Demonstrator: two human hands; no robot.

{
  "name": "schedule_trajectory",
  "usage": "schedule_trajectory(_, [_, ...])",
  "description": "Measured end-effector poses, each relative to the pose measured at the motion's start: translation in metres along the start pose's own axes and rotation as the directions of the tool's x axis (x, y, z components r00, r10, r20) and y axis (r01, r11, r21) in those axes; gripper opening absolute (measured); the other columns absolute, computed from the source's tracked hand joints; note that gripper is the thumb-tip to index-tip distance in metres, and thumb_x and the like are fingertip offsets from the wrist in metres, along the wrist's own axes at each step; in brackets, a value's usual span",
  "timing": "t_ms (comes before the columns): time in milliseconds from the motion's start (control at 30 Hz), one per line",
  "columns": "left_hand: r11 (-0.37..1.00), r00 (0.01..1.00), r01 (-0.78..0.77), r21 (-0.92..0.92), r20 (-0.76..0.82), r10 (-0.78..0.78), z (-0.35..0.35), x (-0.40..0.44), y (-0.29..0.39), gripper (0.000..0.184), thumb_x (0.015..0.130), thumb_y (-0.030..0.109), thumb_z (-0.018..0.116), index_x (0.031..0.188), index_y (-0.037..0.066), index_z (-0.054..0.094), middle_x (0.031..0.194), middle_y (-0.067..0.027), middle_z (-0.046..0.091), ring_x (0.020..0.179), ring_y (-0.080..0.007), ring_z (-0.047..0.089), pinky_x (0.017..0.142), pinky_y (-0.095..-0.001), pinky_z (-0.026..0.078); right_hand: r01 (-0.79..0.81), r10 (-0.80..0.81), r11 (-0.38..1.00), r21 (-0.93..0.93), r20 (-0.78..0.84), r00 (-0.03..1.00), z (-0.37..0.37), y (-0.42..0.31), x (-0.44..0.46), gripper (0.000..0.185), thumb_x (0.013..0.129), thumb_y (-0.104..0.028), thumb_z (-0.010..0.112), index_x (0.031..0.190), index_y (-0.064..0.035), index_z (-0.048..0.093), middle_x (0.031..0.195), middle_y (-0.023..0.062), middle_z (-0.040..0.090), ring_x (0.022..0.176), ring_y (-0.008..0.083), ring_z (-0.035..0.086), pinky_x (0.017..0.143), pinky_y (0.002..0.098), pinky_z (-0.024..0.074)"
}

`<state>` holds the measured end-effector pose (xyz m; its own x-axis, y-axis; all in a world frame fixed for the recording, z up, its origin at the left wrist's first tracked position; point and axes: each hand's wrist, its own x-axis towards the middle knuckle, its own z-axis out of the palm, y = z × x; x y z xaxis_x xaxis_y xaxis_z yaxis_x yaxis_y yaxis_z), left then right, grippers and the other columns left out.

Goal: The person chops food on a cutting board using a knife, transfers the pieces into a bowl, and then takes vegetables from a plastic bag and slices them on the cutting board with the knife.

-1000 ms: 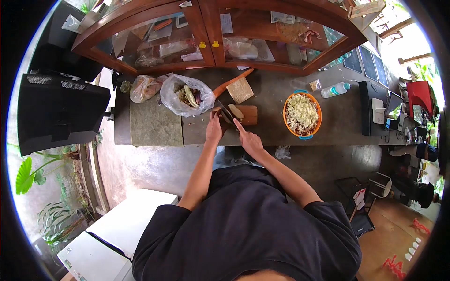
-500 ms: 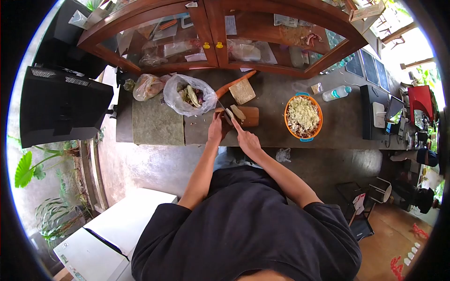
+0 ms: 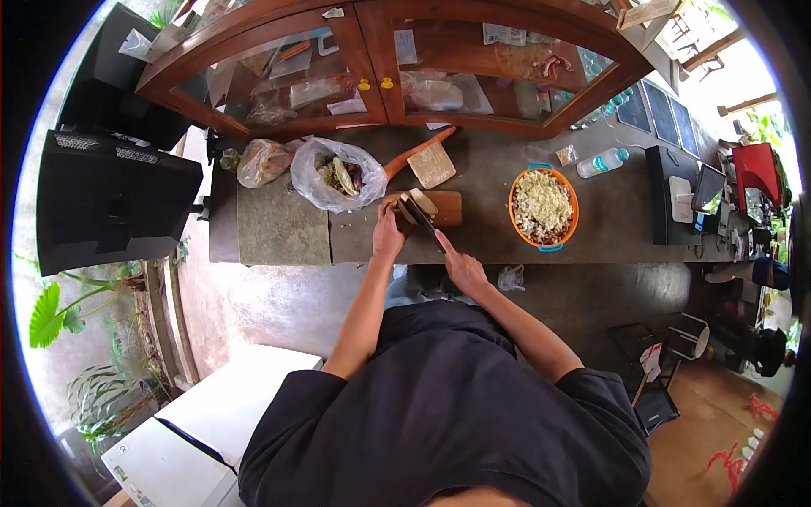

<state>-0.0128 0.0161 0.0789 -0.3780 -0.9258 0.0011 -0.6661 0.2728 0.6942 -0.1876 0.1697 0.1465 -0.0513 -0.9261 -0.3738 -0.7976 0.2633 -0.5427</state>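
On a brown wooden cutting board (image 3: 450, 209) lie pale beige pieces (image 3: 422, 201) of a blocky food whose kind I cannot tell for sure. My right hand (image 3: 465, 269) grips the handle of a knife (image 3: 421, 216), its dark blade slanting up and left across the board beside the pieces. At the board's left end my left hand (image 3: 389, 235) has its fingers closed on one pale piece, partly hidden by the fingers. Behind the board sits a larger square beige block (image 3: 432, 165), next to a long orange-brown curved object (image 3: 422, 150).
A clear plastic bag (image 3: 306, 188) holding vegetable scraps stands left of the board. Further left are another filled bag (image 3: 264, 162) and a grey mat (image 3: 283, 226). To the right are an orange basket (image 3: 510, 207) of chopped pale food and a water bottle (image 3: 603, 163). A glass-fronted cabinet (image 3: 380, 110) stands behind.
My right hand has moved right and slightly down with the knife, and the dark blade now shows more fully. My left hand stays at the board's left end.
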Motion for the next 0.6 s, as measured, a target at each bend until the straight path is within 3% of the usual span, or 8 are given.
schedule_trajectory(67, [1.0, 1.0, -0.012, -0.002, -0.01, 0.012, 0.0, -0.001, 0.001, 0.071, 0.071, 0.015, 0.082, 0.13, 0.0, 0.046, 0.131, -0.02, 0.049, 0.113, -0.0424, 0.057, 0.091, -0.0461, 0.051, 0.004, -0.004, 1.0, -0.005, -0.014, 1.0, -0.001, -0.003, 0.005, 0.079, 0.095, -0.013, 0.05, 0.157, -0.0304, 0.004, 0.079, 0.0262, 0.068, 0.071, 0.0446, 0.067, 0.068, 0.0573, 0.0526])
schedule_trajectory(133, [0.999, 1.0, 0.0, -0.054, 0.009, 0.001, -0.001, -0.001, 0.001, 0.059, 0.077, 0.002, 0.068, 0.132, 0.0, 0.048, 0.132, -0.0222, 0.049, 0.118, -0.0444, 0.053, 0.095, -0.0463, 0.047, 0.014, -0.015, 1.0, -0.008, -0.033, 0.999, 0.001, -0.005, 0.01, 0.079, 0.095, -0.013, 0.049, 0.157, -0.0306, 0.005, 0.078, 0.0263, 0.067, 0.07, 0.0446, 0.067, 0.068, 0.0573, 0.0526])
schedule_trajectory(233, [0.998, 0.997, -0.064, 0.025, -0.027, 0.065, -0.001, -0.002, -0.001, 0.068, 0.072, 0.011, 0.079, 0.13, -0.001, 0.046, 0.129, -0.0213, 0.05, 0.111, -0.0431, 0.057, 0.091, -0.0462, 0.051, 0.038, -0.041, 0.998, -0.039, -0.081, 0.996, 0.004, -0.004, 0.011, 0.077, 0.096, -0.014, 0.049, 0.158, -0.031, 0.005, 0.077, 0.0263, 0.067, 0.069, 0.0448, 0.066, 0.066, 0.0572, 0.0526])
schedule_trajectory(533, [0.999, 0.999, -0.04, 0.02, 0.029, 0.04, -0.004, 0.0, -0.002, 0.071, 0.072, 0.002, 0.075, 0.135, 0.006, 0.043, 0.132, -0.0181, 0.048, 0.113, -0.0413, 0.056, 0.09, -0.0455, 0.052, 0.068, -0.072, 0.997, -0.039, -0.111, 0.991, 0.005, 0.01, -0.001, 0.074, 0.098, -0.017, 0.049, 0.158, -0.0326, 0.008, 0.074, 0.0259, 0.066, 0.064, 0.0444, 0.064, 0.063, 0.0565, 0.0523])
schedule_trajectory(600, [0.999, 0.999, -0.027, 0.04, 0.038, 0.026, -0.002, 0.001, -0.004, 0.072, 0.071, 0.003, 0.076, 0.135, 0.006, 0.044, 0.132, -0.0177, 0.047, 0.113, -0.0415, 0.057, 0.09, -0.0455, 0.052, 0.125, -0.128, 0.992, -0.024, -0.198, 0.972, 0.005, 0.01, 0.0, 0.066, 0.098, -0.019, 0.05, 0.156, -0.0211, 0.02, 0.074, 0.0268, 0.065, 0.066, 0.0453, 0.064, 0.063, 0.0565, 0.0516])
